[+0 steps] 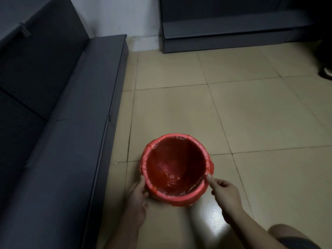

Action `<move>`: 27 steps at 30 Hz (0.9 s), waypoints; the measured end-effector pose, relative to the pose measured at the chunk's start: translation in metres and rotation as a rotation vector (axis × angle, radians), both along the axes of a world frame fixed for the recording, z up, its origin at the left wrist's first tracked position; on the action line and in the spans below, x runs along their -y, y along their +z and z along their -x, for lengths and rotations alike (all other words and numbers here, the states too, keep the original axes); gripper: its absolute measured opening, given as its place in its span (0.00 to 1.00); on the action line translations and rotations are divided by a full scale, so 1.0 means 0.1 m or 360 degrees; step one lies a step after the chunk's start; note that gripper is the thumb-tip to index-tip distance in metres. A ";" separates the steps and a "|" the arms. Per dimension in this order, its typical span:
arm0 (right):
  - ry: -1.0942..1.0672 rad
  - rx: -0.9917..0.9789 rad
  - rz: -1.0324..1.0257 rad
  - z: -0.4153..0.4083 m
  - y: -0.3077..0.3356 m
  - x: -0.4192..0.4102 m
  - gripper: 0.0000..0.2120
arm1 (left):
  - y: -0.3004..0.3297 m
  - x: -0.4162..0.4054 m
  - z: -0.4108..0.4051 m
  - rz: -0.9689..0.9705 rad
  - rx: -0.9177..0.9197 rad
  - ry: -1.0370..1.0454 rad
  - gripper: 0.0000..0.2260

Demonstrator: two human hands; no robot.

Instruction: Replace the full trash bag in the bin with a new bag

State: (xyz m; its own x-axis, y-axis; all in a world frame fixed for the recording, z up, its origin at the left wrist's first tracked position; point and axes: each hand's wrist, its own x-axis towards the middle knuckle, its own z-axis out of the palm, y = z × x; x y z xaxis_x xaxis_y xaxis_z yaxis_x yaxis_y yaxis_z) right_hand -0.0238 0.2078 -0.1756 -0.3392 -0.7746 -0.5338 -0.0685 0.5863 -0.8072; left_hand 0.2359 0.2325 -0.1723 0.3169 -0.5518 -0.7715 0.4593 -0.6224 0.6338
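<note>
A small round bin [179, 195] stands on the tiled floor, lined with a red plastic bag [172, 164] whose edge is folded over the rim all around. The bag looks empty inside. My left hand [137, 193] cups the bin's lower left side, fingers against the folded bag edge. My right hand [224, 191] is at the right rim, its fingers pinching the bag's edge there. No other bag is in view.
A dark grey sofa [62, 105] runs along the left, close to the bin. A dark cabinet [224, 33] stands against the far wall. A shoe [326, 71] shows at the right edge. My knee [291, 236] is at the bottom right.
</note>
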 end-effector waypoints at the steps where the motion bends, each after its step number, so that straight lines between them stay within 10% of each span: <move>1: 0.0038 0.0017 -0.0050 -0.05 0.00 -0.08 0.18 | 0.01 -0.06 0.06 -0.0046 -0.0042 -0.0006 0.16; 27: -0.0205 0.0560 -0.0068 -0.27 -0.35 -0.24 0.06 | -0.37 -0.19 0.38 0.0196 -0.0435 0.0586 0.19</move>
State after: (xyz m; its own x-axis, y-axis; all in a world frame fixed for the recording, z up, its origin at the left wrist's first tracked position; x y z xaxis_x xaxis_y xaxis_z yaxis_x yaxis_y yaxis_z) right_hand 0.0033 0.2322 -0.2102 -0.2223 -0.7120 -0.6661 0.2851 0.6058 -0.7428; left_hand 0.1977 0.2513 -0.2089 0.3027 -0.5334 -0.7899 0.7956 -0.3149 0.5176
